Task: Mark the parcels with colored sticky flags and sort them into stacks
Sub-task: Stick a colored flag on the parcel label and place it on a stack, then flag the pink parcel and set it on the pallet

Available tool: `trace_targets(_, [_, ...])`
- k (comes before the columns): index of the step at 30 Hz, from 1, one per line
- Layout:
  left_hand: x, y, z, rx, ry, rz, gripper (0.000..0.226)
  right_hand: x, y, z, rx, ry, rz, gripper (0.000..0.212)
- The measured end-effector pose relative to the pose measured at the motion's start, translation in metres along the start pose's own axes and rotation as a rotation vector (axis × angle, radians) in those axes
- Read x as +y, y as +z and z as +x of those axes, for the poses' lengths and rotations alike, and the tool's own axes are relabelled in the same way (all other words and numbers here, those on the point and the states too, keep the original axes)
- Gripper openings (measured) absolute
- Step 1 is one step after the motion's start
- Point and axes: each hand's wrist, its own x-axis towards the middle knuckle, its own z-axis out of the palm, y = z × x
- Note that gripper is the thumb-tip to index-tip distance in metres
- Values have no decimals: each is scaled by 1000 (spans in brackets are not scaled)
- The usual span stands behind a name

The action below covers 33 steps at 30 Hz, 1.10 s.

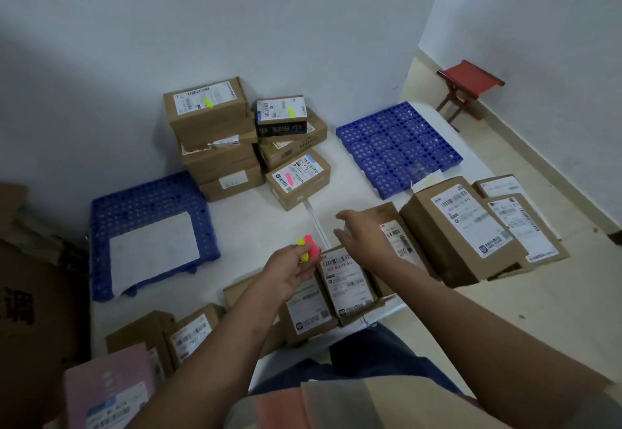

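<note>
Head view: the left hand (292, 272) pinches a small pad of sticky flags (308, 247), yellow and pink, its fingers curled round them above the near middle of the white table (255, 220). The right hand (365, 235) hovers just beyond it with fingers spread and loosely bent, holding nothing, over a brown parcel (397, 237) with a white label.

Directly under the hands, at the near edge of the table, stand two more labelled parcels (343, 282) side by side. At the right edge lie larger parcels (461, 226), their labels facing up, touching one another.

At the far edge, against the wall, a stack of parcels (215, 139) rises several boxes high; its top box carries a yellow flag (208, 103). Just beside it a shorter stack (289, 129) is topped by a dark box, also with a yellow flag. In front of that stack sits a single parcel with a pink flag (288, 178).

A blue perforated tray (397, 146) lies at the far right corner, another (144, 200) at the left edge holding a white sheet. A red stool (471, 82) stands on the floor beyond.
</note>
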Motion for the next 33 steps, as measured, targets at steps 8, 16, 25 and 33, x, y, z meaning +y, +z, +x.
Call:
trace_targets(8, [11, -46, -27, 53, 262, 185, 23, -68, 34, -2, -286, 318, 732, 21])
trace_targets(16, [21, -130, -74, 238, 382, 394, 20, -136, 90, 3, -491, 314, 767, 14])
trace_targets(25, [-9, -269, -121, 850, 93, 929, 80, -187, 135, -8, -617, 461, 864, 16])
trace_targets(33, [-47, -269, -112, 852, 132, 927, 98, -194, 144, -16, -645, 507, 825, 7])
